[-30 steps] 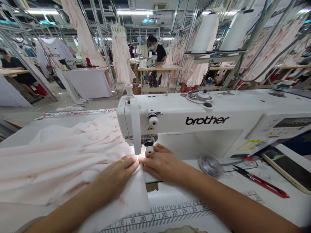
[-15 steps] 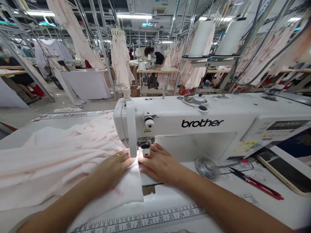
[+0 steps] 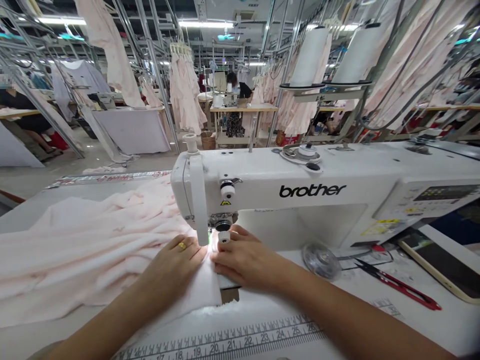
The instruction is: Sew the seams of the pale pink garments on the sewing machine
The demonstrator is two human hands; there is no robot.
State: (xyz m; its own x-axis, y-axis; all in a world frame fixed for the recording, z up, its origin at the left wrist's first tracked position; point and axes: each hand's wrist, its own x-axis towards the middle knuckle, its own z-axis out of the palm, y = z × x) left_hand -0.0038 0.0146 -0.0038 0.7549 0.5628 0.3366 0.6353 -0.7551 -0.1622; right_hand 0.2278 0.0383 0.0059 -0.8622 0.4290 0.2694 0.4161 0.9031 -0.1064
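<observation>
From my end, the pale pink cloth (image 3: 93, 240) spreads over the left of the frame, its right edge reaching the lit spot under the head of the sewing machine (image 3: 262, 172) at centre. The left grip (image 3: 180, 260) lies palm down on it, fingers close together; the right grip (image 3: 245, 257) has its fingers bent at the cloth's edge. I cannot tell whether either pinches it.

I judge the cloth light, soft and quick to crease, best held by flat fingertips near that edge. The machine's arm closes off room above the right grip. Bare worktop (image 3: 270, 305) opens at lower centre, down to the ruler markings (image 3: 243, 337); at right, the red-handled snips (image 3: 401, 285) and phone (image 3: 442, 265) limit sideways room.
</observation>
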